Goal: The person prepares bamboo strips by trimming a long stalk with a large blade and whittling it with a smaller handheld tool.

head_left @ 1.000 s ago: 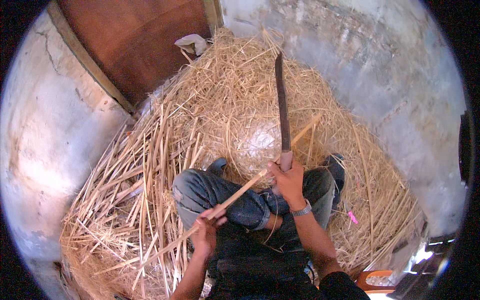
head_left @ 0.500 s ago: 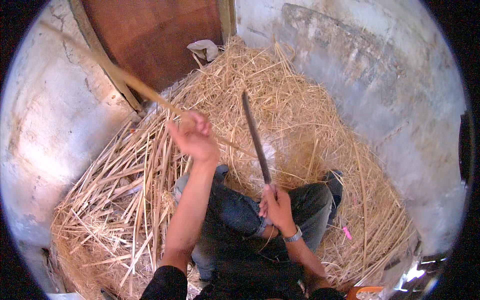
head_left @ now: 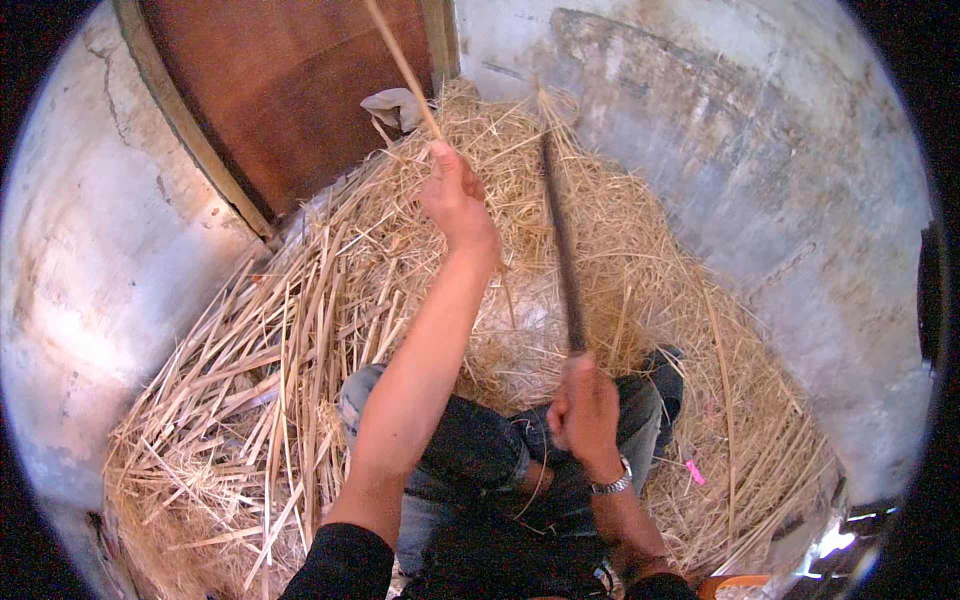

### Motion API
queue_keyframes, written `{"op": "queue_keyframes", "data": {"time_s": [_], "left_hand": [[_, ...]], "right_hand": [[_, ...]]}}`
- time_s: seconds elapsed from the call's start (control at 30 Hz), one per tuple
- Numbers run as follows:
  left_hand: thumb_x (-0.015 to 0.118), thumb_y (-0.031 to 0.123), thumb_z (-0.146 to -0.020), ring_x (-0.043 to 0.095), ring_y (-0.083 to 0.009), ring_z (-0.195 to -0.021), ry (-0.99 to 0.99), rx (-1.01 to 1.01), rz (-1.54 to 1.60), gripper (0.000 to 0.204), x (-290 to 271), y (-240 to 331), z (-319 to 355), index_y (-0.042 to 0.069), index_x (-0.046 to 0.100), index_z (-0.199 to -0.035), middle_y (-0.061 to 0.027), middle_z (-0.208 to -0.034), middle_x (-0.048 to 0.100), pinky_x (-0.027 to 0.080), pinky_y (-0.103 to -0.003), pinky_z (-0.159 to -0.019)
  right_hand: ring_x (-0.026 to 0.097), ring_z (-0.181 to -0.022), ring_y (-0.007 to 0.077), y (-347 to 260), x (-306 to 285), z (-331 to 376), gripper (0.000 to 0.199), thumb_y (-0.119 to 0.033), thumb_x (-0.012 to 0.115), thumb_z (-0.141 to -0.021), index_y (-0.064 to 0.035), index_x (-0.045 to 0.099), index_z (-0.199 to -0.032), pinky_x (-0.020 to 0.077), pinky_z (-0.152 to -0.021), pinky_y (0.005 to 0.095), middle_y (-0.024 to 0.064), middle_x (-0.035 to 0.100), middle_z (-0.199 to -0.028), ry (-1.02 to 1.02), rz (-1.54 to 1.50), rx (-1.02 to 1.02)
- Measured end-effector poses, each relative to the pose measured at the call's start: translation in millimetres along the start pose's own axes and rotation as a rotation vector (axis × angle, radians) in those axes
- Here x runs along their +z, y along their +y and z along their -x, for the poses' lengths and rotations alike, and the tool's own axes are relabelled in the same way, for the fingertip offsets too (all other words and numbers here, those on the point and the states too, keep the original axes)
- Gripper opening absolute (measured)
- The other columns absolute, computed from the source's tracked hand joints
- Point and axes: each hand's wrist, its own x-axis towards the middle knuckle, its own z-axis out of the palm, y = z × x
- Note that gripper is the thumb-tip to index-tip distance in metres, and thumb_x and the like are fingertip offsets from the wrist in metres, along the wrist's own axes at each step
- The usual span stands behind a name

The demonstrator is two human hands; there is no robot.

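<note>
Strip (head_left: 404, 70), long & thin, up at 11 o'clk, pinched by fingers of L hand (head_left: 458, 200); R hand (head_left: 588, 408) fingers wrapped round machete (head_left: 563, 250), tip twd 12. Shavings (head_left: 510, 170) heaped at 12, loose strips (head_left: 285, 335) at 9: work prob. well along; amt left, can't tell.

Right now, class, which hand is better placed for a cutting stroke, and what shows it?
Probably the right hand: it grips the machete, which points forward, while the left hand holds the bamboo strip.
</note>
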Motion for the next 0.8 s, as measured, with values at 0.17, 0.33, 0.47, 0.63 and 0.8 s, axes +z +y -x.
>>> {"op": "queue_keyframes", "data": {"time_s": [0.17, 0.33, 0.47, 0.63, 0.8], "left_hand": [[0.059, 0.045, -0.099, 0.028, -0.0061, -0.051, -0.090, 0.002, 0.020, 0.050, 16, -15, 15, 0.016, 0.041, -0.062, 0.0071, -0.057, 0.034, 0.019, -0.026, -0.048], [0.060, 0.038, -0.099, 0.030, -0.0056, -0.051, -0.128, 0.086, -0.170, 0.045, 18, -24, 14, 0.014, 0.048, -0.063, 0.0073, -0.057, 0.035, 0.020, -0.026, -0.048], [0.059, 0.033, -0.099, 0.030, -0.0051, -0.050, -0.067, -0.006, -0.033, 0.042, 3, -25, 11, 0.012, 0.051, -0.064, 0.0068, -0.056, 0.036, 0.021, -0.026, -0.048], [0.060, 0.033, -0.099, 0.030, -0.0057, -0.050, -0.097, 0.026, -0.061, 0.041, 6, -28, 1, 0.012, 0.051, -0.064, 0.0061, -0.055, 0.037, 0.021, -0.026, -0.047], [0.061, 0.035, -0.098, 0.032, -0.0068, -0.050, -0.023, 0.128, -0.520, 0.040, -25, -54, 6, 0.013, 0.051, -0.066, 0.0052, -0.057, 0.039, 0.021, -0.026, -0.047]], "right_hand": [[0.050, -0.046, 0.0177, 8, -12, 6, 0.042, -0.041, 0.042, -0.105, -0.0050, 0.043, -0.085, 0.0439, -0.043, 0.0341, 0.0080, 0.055, -0.063, 0.105, -0.084, -0.488], [0.049, -0.043, 0.0117, 57, -34, -4, 0.042, -0.038, 0.045, -0.105, -0.0040, 0.047, -0.081, 0.0387, -0.040, 0.0277, 0.0017, 0.045, -0.055, 0.037, 0.397, -0.317], [0.045, -0.040, 0.0110, -15, -27, 13, 0.042, -0.038, 0.044, -0.106, -0.0050, 0.045, -0.080, 0.0385, -0.038, 0.0277, 0.0007, 0.044, -0.056, 0.157, 0.108, -0.253], [0.056, -0.052, 0.0137, 3, -16, 19, 0.043, -0.042, 0.049, -0.103, -0.0034, 0.049, -0.083, 0.0449, -0.043, 0.0327, 0.0054, 0.053, -0.064, 0.299, -0.243, -0.539], [0.045, -0.042, 0.0118, 84, -33, 13, 0.039, -0.037, 0.048, -0.105, -0.0037, 0.048, -0.085, 0.0366, -0.037, 0.0274, 0.0007, 0.044, -0.056, -0.053, 0.382, -0.173]]}}
